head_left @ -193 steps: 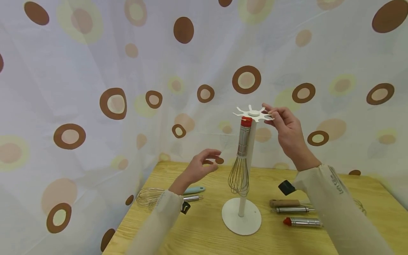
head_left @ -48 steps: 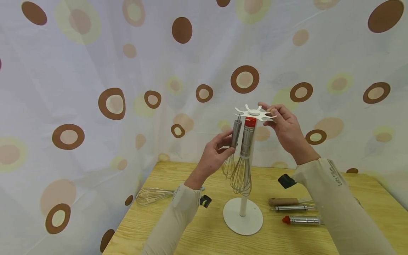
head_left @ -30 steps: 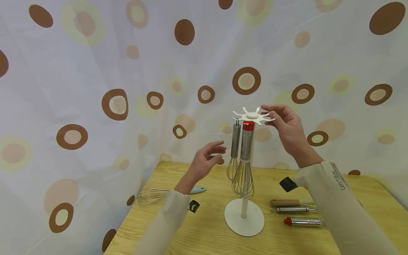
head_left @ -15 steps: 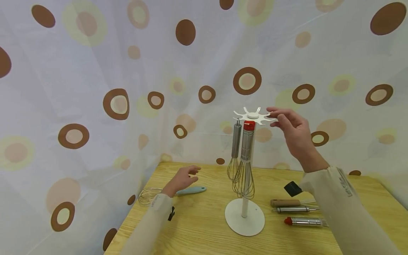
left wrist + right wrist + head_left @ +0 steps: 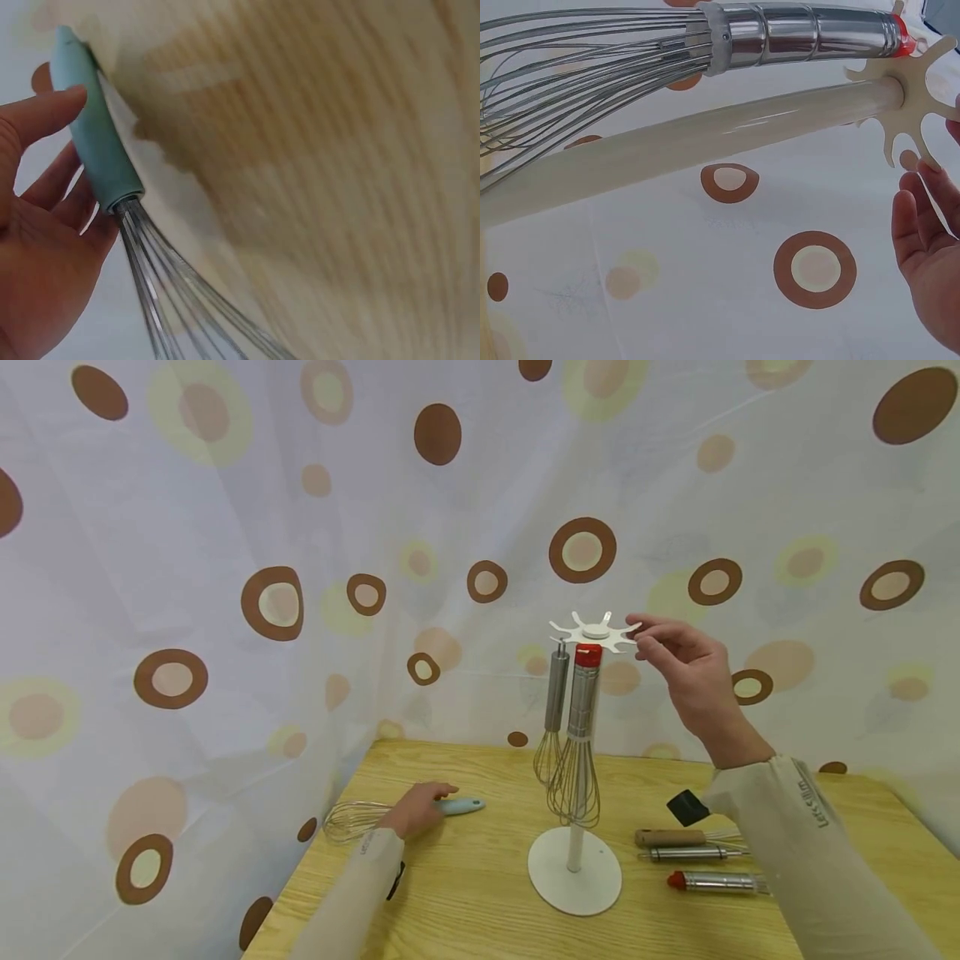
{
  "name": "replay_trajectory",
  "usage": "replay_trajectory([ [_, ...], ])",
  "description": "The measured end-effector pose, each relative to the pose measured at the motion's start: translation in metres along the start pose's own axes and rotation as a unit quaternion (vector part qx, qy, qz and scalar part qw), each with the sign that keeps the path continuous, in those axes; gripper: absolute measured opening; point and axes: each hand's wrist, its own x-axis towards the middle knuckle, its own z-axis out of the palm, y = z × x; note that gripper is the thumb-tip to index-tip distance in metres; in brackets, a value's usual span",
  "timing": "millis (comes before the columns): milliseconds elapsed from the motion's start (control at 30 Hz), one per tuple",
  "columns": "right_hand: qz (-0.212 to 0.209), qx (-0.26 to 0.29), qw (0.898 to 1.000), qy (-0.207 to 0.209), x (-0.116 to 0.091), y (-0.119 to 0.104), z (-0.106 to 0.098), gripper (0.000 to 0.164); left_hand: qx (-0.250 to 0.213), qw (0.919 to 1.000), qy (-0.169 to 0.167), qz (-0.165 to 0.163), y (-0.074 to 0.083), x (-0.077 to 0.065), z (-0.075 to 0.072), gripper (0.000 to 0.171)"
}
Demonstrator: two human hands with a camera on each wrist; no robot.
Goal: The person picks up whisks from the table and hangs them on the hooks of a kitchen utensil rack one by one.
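Note:
My left hand (image 5: pixel 417 810) is at the light blue handle of a balloon whisk (image 5: pixel 97 127) on the table; in the left wrist view the thumb lies on one side of the handle and the fingers behind it. My right hand (image 5: pixel 693 685) pinches an arm tip of the white hook rack (image 5: pixel 596 632) at the top of a stand. From the rack hang a whisk with a red-capped steel handle (image 5: pixel 583 702) and a slimmer steel whisk (image 5: pixel 556 693). The red-capped one runs alongside the pole (image 5: pixel 705 135) in the right wrist view.
Right of the round white base (image 5: pixel 574 881) lie a wooden-handled whisk (image 5: pixel 670 837), a slim steel-handled tool (image 5: pixel 686 854) and another red-capped handle (image 5: pixel 716 882), partly behind my right sleeve. A dotted curtain (image 5: pixel 480 527) rises behind the wooden table (image 5: pixel 465 902).
Earlier my left hand brought the slim steel whisk to the rack and let it hang there. Since then it has moved down and left to the blue-handled whisk. My right hand stays by the rack.

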Motion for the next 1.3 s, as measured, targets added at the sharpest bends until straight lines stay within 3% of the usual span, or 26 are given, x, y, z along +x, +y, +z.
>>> replay_trajectory([
  [300,0.005,-0.018,1.000,0.002,0.000,0.002,-0.001,0.010,0.063,0.9977,0.019,0.011,-0.007,0.003,0.012,0.041],
  [533,0.006,-0.009,1.000,0.002,0.001,0.005,-0.001,0.011,0.053,0.9979,0.005,0.036,0.004,0.002,0.012,0.035],
  [633,0.006,-0.003,1.000,-0.001,0.002,0.006,-0.001,0.011,0.049,0.9973,0.015,0.052,0.011,0.006,0.010,0.035],
  [833,0.009,0.001,1.000,-0.015,0.003,0.008,-0.003,0.012,0.003,0.9963,0.055,0.065,0.032,0.014,0.000,0.043],
  [1000,0.013,0.009,1.000,-0.021,0.004,0.010,-0.004,0.012,-0.031,0.9901,0.113,0.077,0.055,0.020,-0.013,0.046],
  [1133,0.016,0.013,0.999,-0.025,0.004,0.011,-0.004,0.013,-0.102,0.9797,0.150,0.085,0.076,0.022,-0.024,0.048],
  [1300,0.023,0.020,0.999,-0.028,0.005,0.012,-0.006,0.012,-0.191,0.9597,0.182,0.096,0.106,0.022,-0.041,0.048],
])
